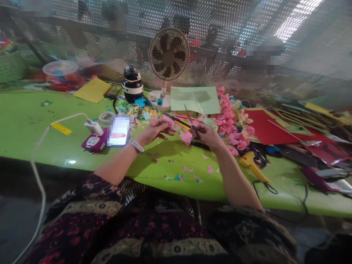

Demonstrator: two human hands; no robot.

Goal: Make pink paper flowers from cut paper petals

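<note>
My right hand (205,135) is closed around the dark handles of a pair of scissors (189,113), whose blades point up and away from me. To its left, my left hand (154,131) hovers over the table with fingers loosely curled and apart. Pink paper lies just beyond the left fingertips; whether they touch it I cannot tell. A yellow-and-black cutter (183,124) lies between the hands. Close to the scissors is a cut pink paper piece (186,139). Small pink and blue scraps (179,178) are scattered near the table's front edge.
Behind my hands stand a small fan (169,55), a black bottle (132,86) and a pale green sheet (195,99). Pink paper petals (227,123) are heaped at right, near a yellow glue gun (254,167). A lit phone (119,131) and purple power socket (95,141) lie left.
</note>
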